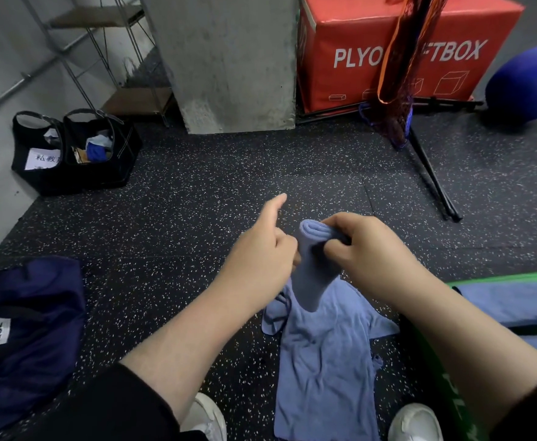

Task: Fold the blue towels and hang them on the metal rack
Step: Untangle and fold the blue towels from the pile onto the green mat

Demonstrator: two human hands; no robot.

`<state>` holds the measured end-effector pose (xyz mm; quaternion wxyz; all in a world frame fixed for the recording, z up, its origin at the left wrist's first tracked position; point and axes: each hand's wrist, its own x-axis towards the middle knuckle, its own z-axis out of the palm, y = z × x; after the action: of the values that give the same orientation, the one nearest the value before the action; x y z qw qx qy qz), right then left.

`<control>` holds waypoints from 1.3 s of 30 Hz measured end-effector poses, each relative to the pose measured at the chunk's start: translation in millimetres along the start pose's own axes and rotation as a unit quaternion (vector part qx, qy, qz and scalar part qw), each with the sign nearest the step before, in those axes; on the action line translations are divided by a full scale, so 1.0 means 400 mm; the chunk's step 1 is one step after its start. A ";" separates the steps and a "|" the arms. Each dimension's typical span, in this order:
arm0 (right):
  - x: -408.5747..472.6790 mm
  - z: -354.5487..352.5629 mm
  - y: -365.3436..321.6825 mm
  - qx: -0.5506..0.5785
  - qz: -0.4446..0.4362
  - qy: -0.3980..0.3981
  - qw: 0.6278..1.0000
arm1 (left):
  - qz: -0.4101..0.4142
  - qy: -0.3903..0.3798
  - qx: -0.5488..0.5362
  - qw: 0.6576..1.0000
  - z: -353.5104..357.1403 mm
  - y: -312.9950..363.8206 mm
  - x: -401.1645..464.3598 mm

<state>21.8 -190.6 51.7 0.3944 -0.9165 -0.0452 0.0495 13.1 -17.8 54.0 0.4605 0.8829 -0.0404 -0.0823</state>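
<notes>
Above the loose towel spread on the floor, a folded towel hangs doubled — right hand pinching its top fold to keep it neat, left hand steadying its side, forefinger straight.

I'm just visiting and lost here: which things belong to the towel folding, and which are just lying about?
Job: folded towel gripped by both hands, left hand, right hand; loose towel on floor.
Lying about: red box, blue ball, black bags, navy bag.
</notes>
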 end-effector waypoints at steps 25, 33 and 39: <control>0.005 -0.127 -0.003 0.194 0.014 0.056 0.979 | -0.071 -0.200 -0.130 0.968 -0.022 -0.046 -0.026; -0.012 -0.167 0.025 0.324 0.091 0.074 0.939 | -0.105 -0.193 -0.063 0.974 -0.066 -0.060 -0.085; -0.026 -0.164 0.074 0.343 0.137 0.096 0.925 | -0.136 -0.141 -0.036 0.980 -0.106 -0.091 -0.115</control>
<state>21.1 -259.1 75.6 0.6763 -0.7230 0.1380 0.0276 -24.4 44.2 53.1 0.4663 0.8422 0.0187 -0.2699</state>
